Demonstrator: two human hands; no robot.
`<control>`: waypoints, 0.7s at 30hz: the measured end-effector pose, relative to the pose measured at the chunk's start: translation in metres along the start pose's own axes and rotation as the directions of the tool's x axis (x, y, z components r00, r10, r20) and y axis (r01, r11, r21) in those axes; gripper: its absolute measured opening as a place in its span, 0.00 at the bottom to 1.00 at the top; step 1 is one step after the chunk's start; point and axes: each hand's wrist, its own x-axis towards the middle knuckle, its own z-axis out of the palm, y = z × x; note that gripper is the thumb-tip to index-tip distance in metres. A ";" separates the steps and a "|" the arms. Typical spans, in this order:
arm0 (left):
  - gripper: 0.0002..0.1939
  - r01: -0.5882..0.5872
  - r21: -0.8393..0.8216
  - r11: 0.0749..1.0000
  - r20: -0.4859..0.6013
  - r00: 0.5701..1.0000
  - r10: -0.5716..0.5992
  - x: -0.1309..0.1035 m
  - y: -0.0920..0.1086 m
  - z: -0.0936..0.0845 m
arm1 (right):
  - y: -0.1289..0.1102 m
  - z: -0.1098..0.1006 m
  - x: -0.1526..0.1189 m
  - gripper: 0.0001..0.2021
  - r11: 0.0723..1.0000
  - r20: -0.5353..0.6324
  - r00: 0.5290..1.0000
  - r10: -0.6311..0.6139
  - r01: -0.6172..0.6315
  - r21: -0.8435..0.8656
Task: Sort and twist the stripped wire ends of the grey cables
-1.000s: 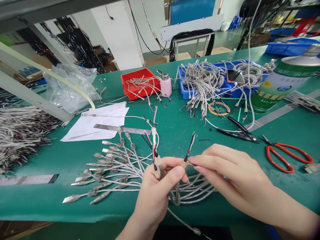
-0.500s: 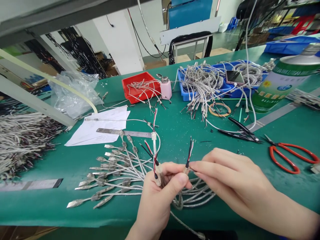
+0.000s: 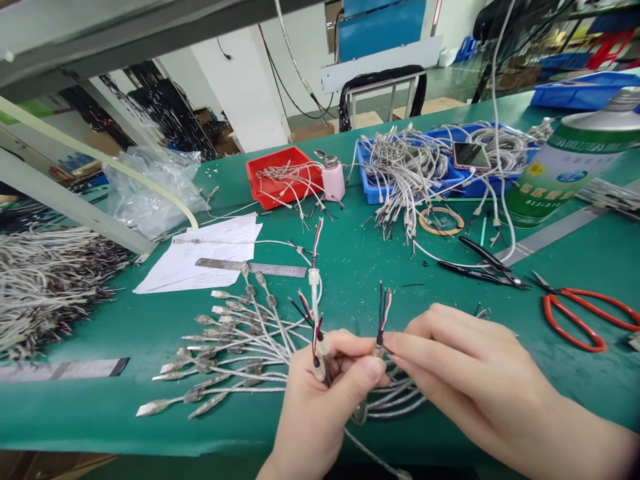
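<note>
My left hand (image 3: 320, 400) is closed around several grey cables, pinching one between thumb and forefinger. The stripped end of that USB cable (image 3: 383, 317) points up, its black, white and red wires slightly fanned. My right hand (image 3: 465, 367) pinches the same cable just below its wires, fingertips close to my left thumb. Two other stripped cable ends (image 3: 319, 365) stick up between the left thumb and forefinger. To the left, the bundle's USB plugs (image 3: 205, 360) spread across the green mat. Behind my hands the cables loop on the mat, partly hidden.
Red-handled scissors (image 3: 575, 320) and black cutters (image 3: 490, 267) lie at the right. A steel ruler (image 3: 250, 267) rests over paper (image 3: 200, 257). Further back stand a red tray (image 3: 280, 193), a pink bottle (image 3: 333, 180), blue trays (image 3: 373, 193) of cables and a large can (image 3: 555, 167).
The whole view has shifted slightly. My hands keep their pinch on the cable, and its wires look a little more spread apart than before.
</note>
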 end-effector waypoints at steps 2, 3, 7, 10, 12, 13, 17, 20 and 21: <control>0.05 -0.003 0.020 1.000 -0.005 1.000 0.004 0.000 0.001 0.001 | -0.001 0.000 -0.001 0.08 1.000 -0.003 1.000 -0.001 0.001 -0.004; 0.04 -0.004 0.026 1.000 -0.004 1.000 0.004 0.000 0.001 0.002 | -0.002 0.000 -0.001 0.08 1.000 -0.007 1.000 -0.004 0.003 -0.005; 0.03 -0.016 0.069 0.998 -0.007 1.000 0.017 -0.002 0.002 0.003 | -0.002 0.001 0.000 0.08 1.000 -0.011 1.000 -0.005 0.005 -0.011; 0.04 -0.037 0.120 0.992 -0.028 0.999 0.040 -0.004 0.003 0.004 | -0.002 0.003 0.000 0.08 1.000 -0.016 1.000 -0.003 0.003 -0.014; 0.04 -0.046 0.132 0.990 -0.040 0.998 0.051 -0.005 0.003 0.005 | -0.002 0.003 -0.001 0.08 1.000 -0.032 0.999 -0.006 0.006 -0.019; 0.04 -0.044 0.123 0.991 -0.038 0.998 0.050 -0.005 0.003 0.005 | -0.002 0.004 -0.001 0.07 1.000 -0.040 0.999 -0.009 0.009 -0.022; 0.02 -0.002 0.028 1.000 -0.001 1.000 0.002 -0.004 0.002 0.005 | -0.002 0.005 0.000 0.07 0.999 -0.066 0.998 -0.019 0.017 -0.044; 0.04 0.003 -0.019 1.000 0.043 0.999 -0.002 -0.003 0.001 0.004 | -0.002 0.006 0.001 0.07 0.998 -0.089 0.996 -0.031 0.025 -0.066; 0.05 -0.004 -0.021 1.000 0.057 0.998 0.005 -0.002 0.001 0.003 | -0.001 0.007 0.001 0.06 0.997 -0.097 0.995 -0.033 0.027 -0.066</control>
